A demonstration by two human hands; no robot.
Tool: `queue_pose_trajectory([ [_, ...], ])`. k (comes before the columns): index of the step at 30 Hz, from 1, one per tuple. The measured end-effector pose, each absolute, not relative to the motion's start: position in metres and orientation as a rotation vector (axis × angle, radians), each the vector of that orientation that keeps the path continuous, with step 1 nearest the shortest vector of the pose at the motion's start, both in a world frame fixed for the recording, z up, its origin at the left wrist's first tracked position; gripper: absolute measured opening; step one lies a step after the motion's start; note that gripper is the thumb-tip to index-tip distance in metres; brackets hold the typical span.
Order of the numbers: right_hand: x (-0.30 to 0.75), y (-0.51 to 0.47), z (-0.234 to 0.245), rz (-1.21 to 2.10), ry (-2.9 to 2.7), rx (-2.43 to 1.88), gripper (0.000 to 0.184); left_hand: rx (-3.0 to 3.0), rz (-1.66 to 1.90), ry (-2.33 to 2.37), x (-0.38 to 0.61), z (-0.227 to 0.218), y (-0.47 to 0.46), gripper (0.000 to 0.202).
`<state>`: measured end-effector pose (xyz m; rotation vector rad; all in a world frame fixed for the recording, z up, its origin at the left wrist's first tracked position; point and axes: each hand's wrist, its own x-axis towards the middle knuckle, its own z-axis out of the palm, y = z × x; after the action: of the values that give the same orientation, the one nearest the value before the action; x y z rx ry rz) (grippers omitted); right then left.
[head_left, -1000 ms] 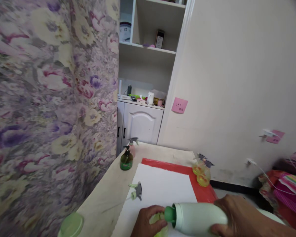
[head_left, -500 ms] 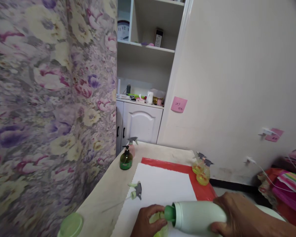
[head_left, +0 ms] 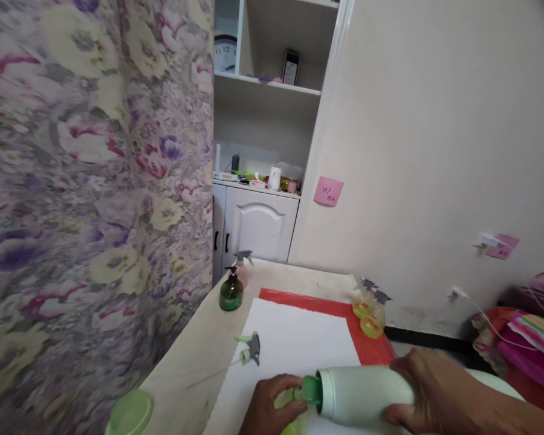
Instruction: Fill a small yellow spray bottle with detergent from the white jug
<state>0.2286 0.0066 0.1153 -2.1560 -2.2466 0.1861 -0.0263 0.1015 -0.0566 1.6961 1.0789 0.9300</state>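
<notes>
My right hand (head_left: 428, 386) is wrapped round a large pale green bottle (head_left: 360, 393), tipped on its side with its mouth to the left. Its darker green spout (head_left: 310, 390) reaches the neck of a small see-through yellow-green bottle (head_left: 295, 424). Thumb and fingers of my left hand (head_left: 269, 406) close round that small bottle near its neck; the lower part is cut off by the frame. Whether liquid is running cannot be made out. A grey and green trigger spray head (head_left: 254, 348) with a thin tube lies left of my hands. At the lower left is a pale green cap (head_left: 130, 412).
White paper (head_left: 299, 332) lies over a red sheet (head_left: 299, 299) on the cream table (head_left: 185, 356). A dark green pump bottle (head_left: 231, 294) and a pink spray bottle (head_left: 242, 272) stand back left. Two yellow spray bottles (head_left: 372, 320) stand at right. A floral curtain (head_left: 95, 211) hangs along the left.
Hardly anything differs. The large bottle and my right hand have shifted very slightly up and left, and the view has moved a little. Both hands keep their holds.
</notes>
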Motion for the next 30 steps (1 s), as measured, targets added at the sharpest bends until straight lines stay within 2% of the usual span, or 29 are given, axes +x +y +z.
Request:
queue_pose_trajectory([
  [30, 0.2267, 0.0084, 0.1178, 0.177, -2.265, -2.205, 0.026, 1.714, 0.957, 0.947, -0.0279, -0.0548, 0.1029, 0.027],
])
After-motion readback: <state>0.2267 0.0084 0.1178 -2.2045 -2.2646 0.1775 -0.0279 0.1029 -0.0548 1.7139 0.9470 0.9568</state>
